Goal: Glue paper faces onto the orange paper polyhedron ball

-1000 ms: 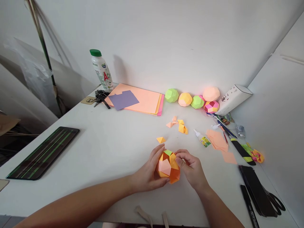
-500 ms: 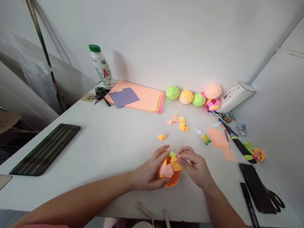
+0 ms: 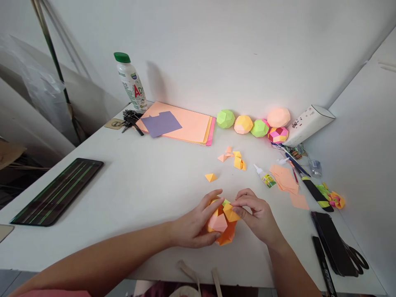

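My left hand [image 3: 198, 222] wraps around a partly built paper ball [image 3: 219, 224] with orange, pink and green faces; its orange inside shows through an opening. On the ball's right side, my right hand [image 3: 256, 214] pinches a folded yellow-orange paper piece [image 3: 230, 213] between thumb and fingers, and the piece touches the ball. Just beyond my hands lies a single folded orange piece [image 3: 210, 177]. Farther back are several small folded pieces in orange [image 3: 238, 162] and in peach [image 3: 222, 158]. A small glue bottle [image 3: 265, 177] rests on its side to the right.
Finished paper balls [image 3: 225, 119] line the wall beside a white box [image 3: 309, 126]. Paper sheets [image 3: 192, 123], keys [image 3: 131, 120] and a bottle [image 3: 132, 84] stand back left. A tablet [image 3: 58, 192] lies left. Peach slips [image 3: 284, 179], a cutter [image 3: 317, 194], scissors [image 3: 355, 258] and a marker [image 3: 324, 264] lie right.
The right hand and the pinched paper piece have shifted very slightly right and down against the ball. The whole view has tilted a little; the left hand keeps its hold.
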Motion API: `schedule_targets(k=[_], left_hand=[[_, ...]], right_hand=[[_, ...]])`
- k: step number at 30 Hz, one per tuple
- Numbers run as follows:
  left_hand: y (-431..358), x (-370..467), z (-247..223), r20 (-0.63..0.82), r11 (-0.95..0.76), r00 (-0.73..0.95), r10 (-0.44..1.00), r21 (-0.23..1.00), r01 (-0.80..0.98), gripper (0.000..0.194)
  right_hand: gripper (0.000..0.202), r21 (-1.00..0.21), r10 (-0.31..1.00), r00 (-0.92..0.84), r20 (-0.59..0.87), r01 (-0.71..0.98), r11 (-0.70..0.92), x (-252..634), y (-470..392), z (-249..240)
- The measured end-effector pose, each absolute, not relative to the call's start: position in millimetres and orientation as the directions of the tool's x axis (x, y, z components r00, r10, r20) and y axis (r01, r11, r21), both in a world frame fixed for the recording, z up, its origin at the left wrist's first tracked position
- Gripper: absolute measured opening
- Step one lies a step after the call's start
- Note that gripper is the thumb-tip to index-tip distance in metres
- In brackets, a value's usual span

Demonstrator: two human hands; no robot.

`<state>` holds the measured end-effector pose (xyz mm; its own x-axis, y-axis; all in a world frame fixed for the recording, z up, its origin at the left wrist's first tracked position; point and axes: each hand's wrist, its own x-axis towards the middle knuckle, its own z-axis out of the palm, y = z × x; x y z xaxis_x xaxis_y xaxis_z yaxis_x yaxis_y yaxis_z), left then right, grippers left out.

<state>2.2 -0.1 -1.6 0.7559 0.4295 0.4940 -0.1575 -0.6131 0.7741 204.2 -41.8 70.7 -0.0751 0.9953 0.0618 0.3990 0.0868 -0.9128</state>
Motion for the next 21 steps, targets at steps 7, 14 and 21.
schedule_targets(k=[7,14,21], left_hand=[[0.3,3.0,-2.3,0.491,-0.626,0.762,0.422,0.766,-0.147,0.077],[0.1,3.0,-0.8,0.506,-0.630,0.763,0.403,0.758,-0.170,0.075],[-0.2,3.4,0.5,0.518,-0.631,0.771,0.371,0.750,-0.200,0.075]], right_hand=[[0.010,-0.925,0.994,-0.110,0.017,0.375,0.057,204.8,-43.2,70.0],[0.009,-0.951,0.988,-0.150,-0.039,0.308,0.009,204.7,-46.3,71.7],[0.010,-0.954,0.981,-0.184,-0.060,0.301,-0.002,203.0,-48.2,72.5]])
